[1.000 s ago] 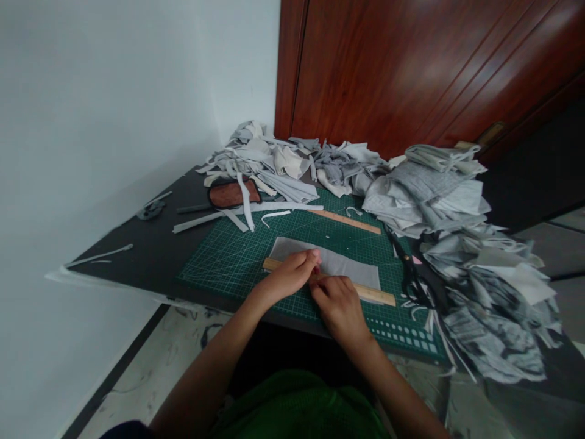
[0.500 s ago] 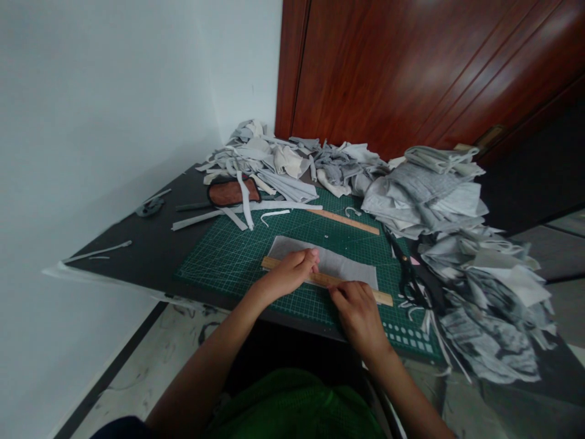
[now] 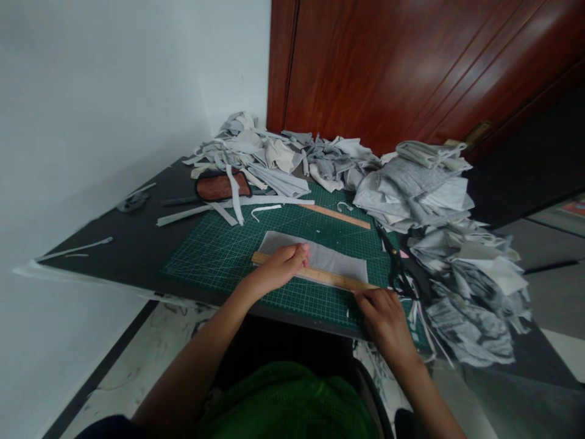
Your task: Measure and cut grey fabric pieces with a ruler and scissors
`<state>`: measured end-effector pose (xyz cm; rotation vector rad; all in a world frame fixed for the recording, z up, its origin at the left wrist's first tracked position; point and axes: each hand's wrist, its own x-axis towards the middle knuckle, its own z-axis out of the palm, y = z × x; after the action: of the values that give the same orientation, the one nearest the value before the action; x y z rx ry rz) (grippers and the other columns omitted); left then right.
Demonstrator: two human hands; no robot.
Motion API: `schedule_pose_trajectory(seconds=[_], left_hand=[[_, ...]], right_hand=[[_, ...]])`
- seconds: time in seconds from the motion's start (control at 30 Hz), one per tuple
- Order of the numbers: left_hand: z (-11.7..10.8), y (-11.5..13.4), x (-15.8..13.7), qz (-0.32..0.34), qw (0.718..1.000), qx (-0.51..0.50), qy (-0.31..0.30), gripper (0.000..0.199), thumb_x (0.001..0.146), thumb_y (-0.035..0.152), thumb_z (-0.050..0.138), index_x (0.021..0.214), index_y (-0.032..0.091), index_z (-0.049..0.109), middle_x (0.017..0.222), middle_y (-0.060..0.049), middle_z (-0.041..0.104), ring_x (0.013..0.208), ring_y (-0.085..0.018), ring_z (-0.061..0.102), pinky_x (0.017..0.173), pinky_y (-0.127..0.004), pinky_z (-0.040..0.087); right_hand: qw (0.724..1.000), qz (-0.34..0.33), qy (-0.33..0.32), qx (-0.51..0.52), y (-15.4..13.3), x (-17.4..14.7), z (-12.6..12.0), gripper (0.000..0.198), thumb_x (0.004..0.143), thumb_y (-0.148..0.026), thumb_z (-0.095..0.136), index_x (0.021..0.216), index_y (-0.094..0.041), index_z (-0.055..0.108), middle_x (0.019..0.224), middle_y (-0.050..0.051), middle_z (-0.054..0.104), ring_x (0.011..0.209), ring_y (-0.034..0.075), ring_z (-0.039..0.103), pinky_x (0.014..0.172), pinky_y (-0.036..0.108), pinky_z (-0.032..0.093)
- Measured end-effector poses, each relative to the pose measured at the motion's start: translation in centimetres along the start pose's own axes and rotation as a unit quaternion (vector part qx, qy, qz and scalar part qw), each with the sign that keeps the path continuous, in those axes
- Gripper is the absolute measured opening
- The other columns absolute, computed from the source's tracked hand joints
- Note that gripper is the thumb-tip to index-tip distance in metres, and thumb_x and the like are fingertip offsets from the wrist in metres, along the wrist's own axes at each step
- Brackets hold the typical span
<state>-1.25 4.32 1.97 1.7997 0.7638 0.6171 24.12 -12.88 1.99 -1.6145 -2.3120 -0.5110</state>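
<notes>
Where the cutting mat (image 3: pixel 210 256) fills the middle of the frame, we list one rectangle of grey cloth (image 3: pixel 336 263), flat at centre beneath a wooden ruler (image 3: pixel 329 278).

Handling, as we judge it: cloth light, soft, liable to crease or creep; best taken by its bare upper corners. Ruler light, stiff, rather smooth; best steadied from above and gripped by its ends.

Left hand (image 3: pixel 286 262), centre: fingers drawn together upon the ruler; any pinch we cannot tell. Right hand (image 3: pixel 379 306), lower right of centre: fingers curled by the ruler's right end; anything held there is hidden from us.

Surroundings: second ruler (image 3: pixel 340 216), above the cloth; black scissors (image 3: pixel 395 261), right of it, nearest obstruction to the right hand; fabric stack (image 3: pixel 415 183), upper right; crumpled scraps (image 3: pixel 473 323), lower right; brown pouch-like item (image 3: pixel 217 188), upper left of centre, a pale strip (image 3: pixel 234 195) across it.
</notes>
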Motion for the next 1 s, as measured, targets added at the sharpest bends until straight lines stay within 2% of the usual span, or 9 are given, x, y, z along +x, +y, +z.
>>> schedule_pose_trajectory(seconds=[0.37, 0.47, 0.57, 0.63, 0.7, 0.73, 0.9, 0.93, 1.0], left_hand=[[0.1, 0.1, 0.2, 0.006, 1.0, 0.02, 0.01, 0.057, 0.108, 0.058, 0.026, 0.089, 0.019, 0.063, 0.085, -0.005, 0.069, 0.08, -0.019, 0.064, 0.077, -0.033, 0.05], [0.2, 0.5, 0.0, 0.009, 0.999, 0.039, 0.021, 0.048, 0.109, 0.049, 0.033, 0.087, 0.019, 0.063, 0.08, -0.003, 0.067, 0.076, -0.018, 0.063, 0.074, -0.031, 0.047], [0.5, 1.2, -0.2, 0.016, 0.996, 0.078, 0.026, 0.03, 0.105, 0.035, 0.049, 0.085, 0.018, 0.065, 0.074, 0.0, 0.064, 0.071, -0.016, 0.06, 0.068, -0.029, 0.042], [1.0, 1.4, -0.2, 0.029, 0.993, 0.111, 0.016, 0.02, 0.099, 0.023, 0.057, 0.082, 0.018, 0.068, 0.073, 0.001, 0.064, 0.071, -0.016, 0.059, 0.069, -0.029, 0.041], [1.6, 1.5, -0.2, 0.046, 0.988, 0.146, 0.022, 0.019, 0.095, 0.016, 0.062, 0.077, 0.017, 0.07, 0.075, -0.001, 0.066, 0.078, -0.018, 0.062, 0.075, -0.03, 0.043], [2.0, 1.4, -0.2, 0.056, 0.985, 0.162, 0.029, 0.018, 0.093, 0.013, 0.064, 0.077, 0.017, 0.072, 0.078, -0.002, 0.068, 0.082, -0.019, 0.063, 0.079, -0.031, 0.044], [3.6, 1.0, -0.6, 0.051, 0.974, 0.213, 0.056, 0.018, 0.088, 0.006, 0.068, 0.075, 0.016, 0.075, 0.084, -0.006, 0.071, 0.091, -0.022, 0.065, 0.086, -0.033, 0.048], [3.9, 1.0, -0.7, 0.048, 0.972, 0.222, 0.064, 0.018, 0.087, 0.005, 0.068, 0.075, 0.016, 0.075, 0.086, -0.006, 0.071, 0.092, -0.023, 0.065, 0.088, -0.034, 0.048], [4.2, 1.0, -1.0, 0.049, 0.967, 0.237, 0.075, 0.018, 0.086, 0.004, 0.068, 0.074, 0.016, 0.074, 0.086, -0.007, 0.071, 0.093, -0.023, 0.064, 0.089, -0.035, 0.049]], right_hand=[[0.999, 0.022, -0.017, -0.041, 3.0, -3.8, -1.7, 0.025, 0.1, -0.004, 0.047, 0.109, -0.014, 0.069, 0.096, 0.012, 0.07, 0.088, 0.029, 0.062, 0.08, 0.042, 0.047], [0.995, 0.059, 0.074, 0.007, 3.0, -3.7, -1.7, 0.02, 0.099, -0.005, 0.053, 0.108, -0.017, 0.066, 0.094, 0.01, 0.07, 0.086, 0.027, 0.064, 0.079, 0.039, 0.049], [0.969, 0.143, 0.19, 0.062, 2.2, -1.8, -1.7, 0.011, 0.099, -0.014, 0.062, 0.108, -0.019, 0.066, 0.094, 0.008, 0.071, 0.087, 0.025, 0.066, 0.08, 0.037, 0.051], [0.952, 0.171, 0.213, 0.136, 1.3, 0.4, -1.9, 0.009, 0.099, -0.017, 0.064, 0.105, -0.021, 0.069, 0.095, 0.006, 0.072, 0.089, 0.024, 0.067, 0.082, 0.037, 0.051], [0.918, 0.203, 0.237, 0.243, 0.4, 2.9, -2.1, 0.004, 0.098, -0.022, 0.067, 0.098, -0.023, 0.071, 0.092, 0.003, 0.07, 0.088, 0.022, 0.066, 0.081, 0.035, 0.05], [0.887, 0.231, 0.25, 0.312, -0.1, 4.0, -2.1, 0.004, 0.098, -0.025, 0.068, 0.096, -0.024, 0.071, 0.094, 0.003, 0.069, 0.088, 0.021, 0.066, 0.081, 0.034, 0.05], [0.643, 0.35, 0.241, 0.638, -1.3, 6.8, -0.6, 0.021, 0.091, -0.044, 0.077, 0.09, -0.024, 0.072, 0.09, 0.001, 0.068, 0.083, 0.017, 0.063, 0.08, 0.031, 0.05], [0.612, 0.366, 0.22, 0.666, -1.3, 6.7, -0.2, 0.024, 0.088, -0.046, 0.08, 0.089, -0.024, 0.072, 0.086, 0.0, 0.067, 0.079, 0.016, 0.062, 0.077, 0.028, 0.05], [0.596, 0.399, 0.171, 0.676, -1.3, 6.2, 0.7, 0.028, 0.084, -0.048, 0.084, 0.088, -0.023, 0.072, 0.081, -0.001, 0.065, 0.073, 0.013, 0.058, 0.07, 0.024, 0.047]])
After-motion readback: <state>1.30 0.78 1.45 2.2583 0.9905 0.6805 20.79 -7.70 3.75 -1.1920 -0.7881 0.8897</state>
